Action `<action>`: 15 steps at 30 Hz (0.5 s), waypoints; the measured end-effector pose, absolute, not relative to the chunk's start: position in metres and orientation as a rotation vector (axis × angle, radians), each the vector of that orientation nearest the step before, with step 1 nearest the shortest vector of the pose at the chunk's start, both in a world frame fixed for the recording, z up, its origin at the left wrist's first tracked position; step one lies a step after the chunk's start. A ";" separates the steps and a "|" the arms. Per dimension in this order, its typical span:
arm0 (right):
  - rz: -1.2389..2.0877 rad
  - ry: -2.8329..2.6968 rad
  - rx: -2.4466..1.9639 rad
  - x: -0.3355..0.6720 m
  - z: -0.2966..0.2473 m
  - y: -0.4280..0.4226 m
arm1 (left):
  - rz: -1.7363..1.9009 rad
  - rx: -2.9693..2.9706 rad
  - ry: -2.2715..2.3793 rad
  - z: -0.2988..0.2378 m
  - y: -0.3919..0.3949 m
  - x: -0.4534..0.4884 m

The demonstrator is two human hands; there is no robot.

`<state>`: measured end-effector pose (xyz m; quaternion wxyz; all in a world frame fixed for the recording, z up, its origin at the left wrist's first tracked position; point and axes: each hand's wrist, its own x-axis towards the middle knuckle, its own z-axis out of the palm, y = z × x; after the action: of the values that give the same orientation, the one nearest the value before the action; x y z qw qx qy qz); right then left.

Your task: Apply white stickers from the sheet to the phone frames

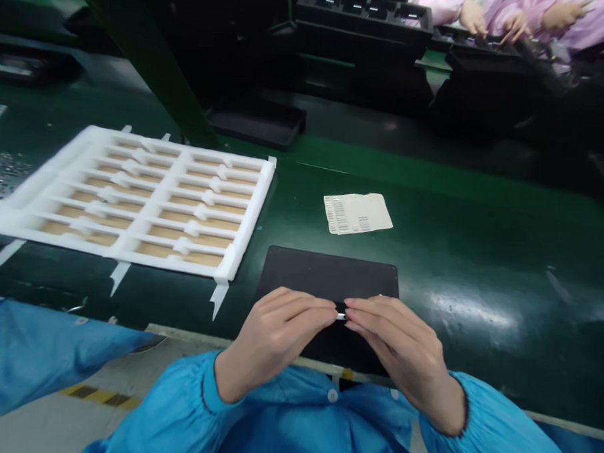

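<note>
My left hand point(285, 329) and my right hand point(402, 338) meet over a black mat point(330, 271) at the table's near edge. Their fingertips pinch a small part with a dark top and a shiny silver edge point(341, 316) from both sides. Most of that part is covered by the fingers, so its kind does not show. Beyond the mat lies a pale sheet of small labels point(365, 212), with rows of silvery strips along its left side and a few near its lower middle.
At left, a white foam tray point(180, 201) with slots is taped to the green table point(481, 254). Small loose pieces point(4, 177) lie beyond its left edge. A green post point(154, 60) and black tray point(256, 121) stand behind. Co-workers' hands point(515, 25) work at the far right.
</note>
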<state>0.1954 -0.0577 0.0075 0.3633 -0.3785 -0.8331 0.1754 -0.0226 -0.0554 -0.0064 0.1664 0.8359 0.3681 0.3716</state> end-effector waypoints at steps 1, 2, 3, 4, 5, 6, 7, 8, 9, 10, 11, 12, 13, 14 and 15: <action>0.453 -2.193 -0.973 0.197 0.010 -0.058 | 1.058 2.379 1.050 -0.006 -0.055 -0.023; 0.451 -2.241 -0.974 0.199 0.012 -0.058 | 1.057 2.378 1.047 -0.007 -0.056 -0.023; 0.447 -2.287 -0.978 0.200 0.014 -0.058 | 1.058 2.379 1.041 -0.007 -0.056 -0.023; 0.440 -2.329 -0.987 0.200 0.017 -0.058 | 1.058 2.379 1.038 -0.007 -0.056 -0.023; 0.427 -2.363 -1.001 0.200 0.019 -0.058 | 1.058 2.379 1.036 -0.007 -0.056 -0.023; 0.405 -2.389 -1.013 0.200 0.022 -0.058 | 1.058 2.380 1.036 -0.007 -0.056 -0.023; 0.383 -2.411 -1.025 0.200 0.023 -0.058 | 1.055 2.381 1.036 -0.008 -0.057 -0.024; 0.368 -2.434 -1.031 0.200 0.024 -0.059 | 1.051 2.381 1.032 -0.008 -0.057 -0.024; 0.357 -2.458 -1.033 0.200 0.025 -0.059 | 1.045 2.379 1.026 -0.009 -0.057 -0.024; 0.345 -2.476 -1.030 0.199 0.025 -0.060 | 1.042 2.378 1.017 -0.009 -0.057 -0.024; 0.331 -2.492 -1.022 0.199 0.025 -0.060 | 1.041 2.377 1.009 -0.009 -0.058 -0.024; 0.316 -2.500 -1.013 0.199 0.024 -0.061 | 1.043 2.377 1.002 -0.010 -0.058 -0.024; 0.301 -2.498 -1.010 0.198 0.023 -0.062 | 1.047 2.376 0.999 -0.010 -0.058 -0.025; 0.287 -2.489 -1.014 0.197 0.021 -0.064 | 1.055 2.375 1.000 -0.010 -0.058 -0.025; 0.282 -2.475 -1.025 0.196 0.019 -0.065 | 1.061 2.374 1.002 -0.010 -0.058 -0.025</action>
<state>0.1963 -0.0653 0.0188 0.2222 -0.3709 -0.8959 0.1021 -0.0247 -0.0584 -0.0097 0.1766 0.8385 0.3540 0.3748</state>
